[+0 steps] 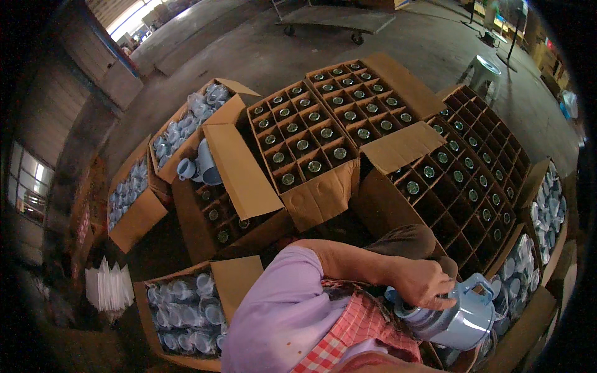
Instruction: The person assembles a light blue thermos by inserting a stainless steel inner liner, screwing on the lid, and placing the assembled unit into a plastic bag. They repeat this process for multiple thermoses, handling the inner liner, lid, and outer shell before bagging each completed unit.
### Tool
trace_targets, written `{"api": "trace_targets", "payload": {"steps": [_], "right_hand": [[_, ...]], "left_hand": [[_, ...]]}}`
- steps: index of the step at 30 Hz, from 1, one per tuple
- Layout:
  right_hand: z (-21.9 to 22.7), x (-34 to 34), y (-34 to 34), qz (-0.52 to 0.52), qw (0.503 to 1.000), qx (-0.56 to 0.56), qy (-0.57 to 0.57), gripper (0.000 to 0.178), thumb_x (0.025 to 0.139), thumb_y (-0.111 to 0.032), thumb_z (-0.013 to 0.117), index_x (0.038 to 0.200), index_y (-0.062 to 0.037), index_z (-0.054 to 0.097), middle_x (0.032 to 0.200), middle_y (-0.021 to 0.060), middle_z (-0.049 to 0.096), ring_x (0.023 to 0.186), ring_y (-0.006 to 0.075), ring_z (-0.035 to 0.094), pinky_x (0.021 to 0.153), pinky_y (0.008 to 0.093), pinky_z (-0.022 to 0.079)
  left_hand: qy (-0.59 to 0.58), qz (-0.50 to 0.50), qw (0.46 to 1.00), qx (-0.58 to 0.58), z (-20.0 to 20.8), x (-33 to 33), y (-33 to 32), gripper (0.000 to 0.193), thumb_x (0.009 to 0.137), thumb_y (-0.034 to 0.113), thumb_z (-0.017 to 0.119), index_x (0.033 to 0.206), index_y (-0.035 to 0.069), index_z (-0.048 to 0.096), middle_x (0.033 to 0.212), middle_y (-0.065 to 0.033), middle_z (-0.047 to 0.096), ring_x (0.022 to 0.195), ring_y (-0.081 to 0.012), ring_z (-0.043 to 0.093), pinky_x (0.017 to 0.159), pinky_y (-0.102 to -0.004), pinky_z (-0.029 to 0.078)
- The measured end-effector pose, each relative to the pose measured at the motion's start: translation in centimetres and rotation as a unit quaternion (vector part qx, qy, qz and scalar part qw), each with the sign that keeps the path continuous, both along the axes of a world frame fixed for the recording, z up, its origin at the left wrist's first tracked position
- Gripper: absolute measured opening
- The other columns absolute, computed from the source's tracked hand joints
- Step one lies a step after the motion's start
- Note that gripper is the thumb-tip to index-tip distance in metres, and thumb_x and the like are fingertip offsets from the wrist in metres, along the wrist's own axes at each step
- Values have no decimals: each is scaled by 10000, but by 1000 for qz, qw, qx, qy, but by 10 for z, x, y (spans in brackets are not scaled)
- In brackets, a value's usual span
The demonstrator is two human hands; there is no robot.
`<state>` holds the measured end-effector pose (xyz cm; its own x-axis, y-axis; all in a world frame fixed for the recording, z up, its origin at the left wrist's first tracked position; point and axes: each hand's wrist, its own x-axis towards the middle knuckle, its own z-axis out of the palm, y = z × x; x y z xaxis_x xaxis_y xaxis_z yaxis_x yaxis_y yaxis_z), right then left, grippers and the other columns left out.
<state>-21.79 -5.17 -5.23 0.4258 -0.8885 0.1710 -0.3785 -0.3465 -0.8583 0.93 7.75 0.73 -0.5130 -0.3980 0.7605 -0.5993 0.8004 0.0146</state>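
Observation:
My left hand (428, 285) reaches across my lap with its fingers curled in against a pale blue jug (463, 320). The jug lies tilted on its side, with its looped handle (479, 283) uppermost and its body toward the lower right. A smaller blue part (392, 294) shows by the jug's mouth end, partly behind my wrist. What lies under my fingertips is hidden. My right hand does not show. A red checked apron (354, 323) covers my lap beside the jug.
Divided cartons (317, 140) with round-topped items in their cells stand ahead. A carton of bagged blue parts (186, 304) sits at lower left, another (513, 280) at right. Two blue jugs (208, 165) rest on a carton. Behind are a flat trolley (336, 22) and a stool (485, 71).

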Motion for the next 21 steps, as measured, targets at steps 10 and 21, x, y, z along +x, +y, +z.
{"api": "trace_targets", "payload": {"steps": [10,21], "right_hand": [[0,0,2,9,1000,11,-8,374,881,-293,460,1170,-57,487,1176,151,499,1047,288,500,832,405,444],[-2,-5,-1,-9,1000,20,-5,375,884,-303,454,1165,-57,492,1170,150,504,1047,283,500,833,401,442]], "left_hand": [[435,-4,848,304,-31,11,-23,307,736,152,659,1001,11,597,912,-105,631,790,-167,606,727,-276,471],[542,12,696,471,-55,9,-29,178,754,114,643,888,-4,639,836,-55,640,758,-103,570,695,-262,463]]}}
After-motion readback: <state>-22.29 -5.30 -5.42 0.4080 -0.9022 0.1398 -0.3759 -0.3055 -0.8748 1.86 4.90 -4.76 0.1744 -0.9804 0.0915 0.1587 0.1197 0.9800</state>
